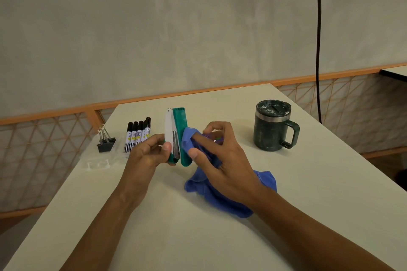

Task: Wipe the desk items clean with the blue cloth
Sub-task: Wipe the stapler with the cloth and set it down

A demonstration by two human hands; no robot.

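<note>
While the pale worktop (pixel 308 182) carries everything, the blue cloth (pixel 229 202) lies bunched near its middle, one end lifted in the right hand (pixel 220 156). A dark green lidded mug (pixel 271 130) stands well apart to the right. The green stapler (pixel 184 134), swung open and upright, is held above the worktop by the left hand (pixel 147 152), whose fingers curl round its lower end; the right thumb and forefinger pinch the cloth against its green side. Behind lie black-capped markers (pixel 137 136), their white labels printed too small to read. Black binder clips (pixel 106 142) sit leftmost.
</note>
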